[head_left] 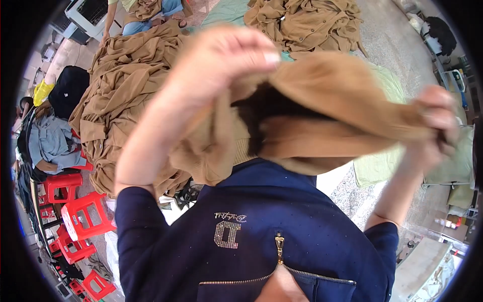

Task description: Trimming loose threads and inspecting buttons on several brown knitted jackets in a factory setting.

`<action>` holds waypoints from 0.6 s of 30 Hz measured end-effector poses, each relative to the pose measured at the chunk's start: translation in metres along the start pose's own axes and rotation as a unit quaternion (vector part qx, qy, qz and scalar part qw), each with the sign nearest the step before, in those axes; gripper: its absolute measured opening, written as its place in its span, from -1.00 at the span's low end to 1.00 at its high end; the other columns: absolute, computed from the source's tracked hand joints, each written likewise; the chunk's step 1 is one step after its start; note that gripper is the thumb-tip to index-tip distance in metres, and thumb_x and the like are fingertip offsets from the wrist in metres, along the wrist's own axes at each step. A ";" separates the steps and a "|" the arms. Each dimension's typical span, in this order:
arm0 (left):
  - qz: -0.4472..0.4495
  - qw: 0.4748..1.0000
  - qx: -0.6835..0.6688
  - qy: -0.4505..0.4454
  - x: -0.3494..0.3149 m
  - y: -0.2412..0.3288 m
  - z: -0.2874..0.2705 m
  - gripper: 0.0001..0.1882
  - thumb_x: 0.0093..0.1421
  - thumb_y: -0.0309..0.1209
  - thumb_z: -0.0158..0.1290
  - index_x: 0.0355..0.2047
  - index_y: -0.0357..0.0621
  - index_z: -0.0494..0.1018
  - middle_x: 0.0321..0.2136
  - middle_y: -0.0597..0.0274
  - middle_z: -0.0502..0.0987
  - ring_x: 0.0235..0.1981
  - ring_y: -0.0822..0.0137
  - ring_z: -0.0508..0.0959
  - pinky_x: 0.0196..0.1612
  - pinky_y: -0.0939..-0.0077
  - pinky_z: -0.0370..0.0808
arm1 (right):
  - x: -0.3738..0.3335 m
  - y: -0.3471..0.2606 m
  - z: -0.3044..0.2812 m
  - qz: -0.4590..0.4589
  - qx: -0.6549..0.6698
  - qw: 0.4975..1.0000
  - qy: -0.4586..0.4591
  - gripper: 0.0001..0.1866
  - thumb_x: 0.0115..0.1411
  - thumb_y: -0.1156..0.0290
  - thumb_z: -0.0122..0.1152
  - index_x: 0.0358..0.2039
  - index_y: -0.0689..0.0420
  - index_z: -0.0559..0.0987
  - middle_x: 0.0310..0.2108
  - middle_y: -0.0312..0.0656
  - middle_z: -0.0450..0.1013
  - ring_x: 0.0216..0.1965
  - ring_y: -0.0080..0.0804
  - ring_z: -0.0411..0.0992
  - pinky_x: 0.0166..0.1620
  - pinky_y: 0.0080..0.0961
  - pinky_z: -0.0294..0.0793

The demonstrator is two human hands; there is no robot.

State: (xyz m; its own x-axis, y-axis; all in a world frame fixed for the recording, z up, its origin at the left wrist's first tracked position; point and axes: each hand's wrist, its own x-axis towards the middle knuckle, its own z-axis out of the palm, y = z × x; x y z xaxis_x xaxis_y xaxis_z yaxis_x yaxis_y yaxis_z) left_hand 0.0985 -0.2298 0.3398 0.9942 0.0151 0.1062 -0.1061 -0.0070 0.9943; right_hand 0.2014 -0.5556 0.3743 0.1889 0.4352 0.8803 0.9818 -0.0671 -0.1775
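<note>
A brown knit sweater [332, 85] is stretched out in front of my chest, blurred by motion. Its dark opening gapes in the middle, and a ribbed part hangs below on the left. My right hand [437, 123] is closed around the sweater's bunched right end. Raised higher, my left hand [231, 55] is curled with the thumb against the fingers at the sweater's upper left edge; the cloth within its grip is mostly hidden.
A large heap of brown knitwear [131, 80] lies to the left, and another pile with buttons [307, 25] lies at the far side. Red plastic stools [88, 216] stand at left. Another person's arm [110, 20] reaches in at the upper left. Pale green cloth [375, 161] covers floor at right.
</note>
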 end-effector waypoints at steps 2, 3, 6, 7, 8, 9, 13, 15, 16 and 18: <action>-0.074 0.987 -0.133 -0.060 -0.008 -0.043 0.011 -0.88 0.26 -0.38 0.10 -0.27 -0.17 0.50 -0.51 0.48 0.46 -0.50 0.63 0.38 -0.41 0.70 0.32 | -0.019 -0.014 0.072 0.101 0.140 0.970 -0.173 -0.70 -0.14 0.74 0.29 -0.35 0.14 0.56 -0.29 -0.20 0.45 -0.23 -0.34 0.43 -0.21 -0.47 0.45; -0.063 0.987 -0.138 -0.059 -0.009 -0.059 0.016 -0.87 0.26 -0.38 0.11 -0.28 -0.18 0.48 -0.47 0.47 0.46 -0.46 0.62 0.41 -0.35 0.69 0.38 | -0.038 -0.016 0.102 0.148 0.165 0.960 -0.168 -0.53 -0.22 0.87 0.14 -0.28 0.13 0.59 -0.30 -0.21 0.45 -0.28 -0.43 0.45 -0.32 -0.55 0.50; -0.026 0.997 -0.068 -0.030 -0.018 -0.089 0.026 -0.87 0.32 -0.41 0.03 -0.21 -0.21 0.45 -0.36 0.53 0.40 -0.32 0.69 0.32 -0.24 0.76 0.31 | -0.076 -0.020 0.153 0.180 0.156 0.962 -0.133 -0.63 -0.21 0.80 0.16 -0.34 0.17 0.55 -0.33 -0.17 0.45 -0.34 -0.28 0.46 -0.40 -0.46 0.45; -0.031 0.997 -0.070 -0.028 -0.021 -0.094 0.026 -0.87 0.32 -0.41 0.03 -0.21 -0.21 0.45 -0.36 0.53 0.40 -0.32 0.69 0.32 -0.24 0.76 0.31 | -0.080 -0.021 0.159 0.184 0.159 0.960 -0.136 -0.63 -0.21 0.80 0.16 -0.34 0.17 0.55 -0.33 -0.17 0.45 -0.34 -0.28 0.46 -0.40 -0.46 0.45; -0.049 0.997 -0.054 -0.022 -0.024 -0.098 0.025 -0.87 0.32 -0.43 0.02 -0.20 -0.22 0.45 -0.35 0.53 0.40 -0.31 0.69 0.32 -0.24 0.76 0.31 | -0.083 -0.022 0.164 0.168 0.155 0.968 -0.103 -0.65 -0.21 0.79 0.17 -0.35 0.17 0.54 -0.34 -0.15 0.44 -0.35 -0.26 0.46 -0.40 -0.46 0.45; -0.066 0.997 -0.037 -0.017 -0.026 -0.102 0.024 -0.88 0.32 -0.44 0.02 -0.19 -0.22 0.45 -0.34 0.52 0.40 -0.31 0.69 0.32 -0.24 0.75 0.31 | -0.087 -0.022 0.168 0.153 0.150 0.974 -0.070 -0.67 -0.20 0.77 0.18 -0.37 0.18 0.53 -0.34 -0.13 0.44 -0.36 -0.25 0.46 -0.41 -0.45 0.45; -0.065 0.998 0.022 -0.010 -0.033 -0.100 0.019 -0.83 0.29 -0.48 0.03 -0.14 -0.30 0.44 -0.29 0.43 0.46 -0.22 0.62 0.39 -0.15 0.68 0.37 | -0.094 -0.018 0.181 0.095 0.119 0.987 -0.059 -0.69 -0.23 0.73 0.28 -0.39 0.20 0.52 -0.34 -0.14 0.44 -0.39 -0.25 0.46 -0.43 -0.45 0.44; -0.008 0.997 0.076 -0.004 -0.036 -0.098 0.017 -0.80 0.25 -0.47 0.07 -0.16 -0.33 0.44 -0.31 0.28 0.50 -0.23 0.48 0.46 -0.16 0.55 0.41 | -0.091 -0.019 0.182 0.075 0.113 0.989 -0.058 -0.69 -0.24 0.71 0.32 -0.41 0.20 0.51 -0.36 -0.15 0.43 -0.42 -0.26 0.46 -0.45 -0.44 0.43; 0.052 0.990 0.130 -0.001 -0.037 -0.097 0.016 -0.76 0.21 -0.45 0.11 -0.17 -0.36 0.45 -0.33 0.13 0.55 -0.24 0.34 0.54 -0.18 0.43 0.45 | -0.090 -0.020 0.183 0.085 0.115 0.988 -0.061 -0.70 -0.23 0.70 0.31 -0.42 0.20 0.50 -0.37 -0.15 0.42 -0.43 -0.26 0.45 -0.46 -0.44 0.43; 0.074 0.983 0.168 -0.005 -0.035 -0.093 0.015 -0.73 0.16 -0.44 0.16 -0.17 -0.35 0.45 -0.29 0.07 0.55 -0.22 0.23 0.56 -0.18 0.38 0.46 | -0.088 -0.021 0.185 0.097 0.116 0.986 -0.065 -0.71 -0.23 0.70 0.31 -0.43 0.20 0.49 -0.38 -0.15 0.42 -0.43 -0.27 0.45 -0.47 -0.44 0.42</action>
State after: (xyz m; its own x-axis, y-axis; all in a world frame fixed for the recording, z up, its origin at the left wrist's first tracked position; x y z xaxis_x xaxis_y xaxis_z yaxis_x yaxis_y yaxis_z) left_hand 0.0734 -0.2444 0.2437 0.9687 -0.0207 0.2473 -0.2396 -0.3378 0.9102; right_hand 0.1605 -0.4268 0.2194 0.3548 0.5461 0.7589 0.8936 0.0407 -0.4470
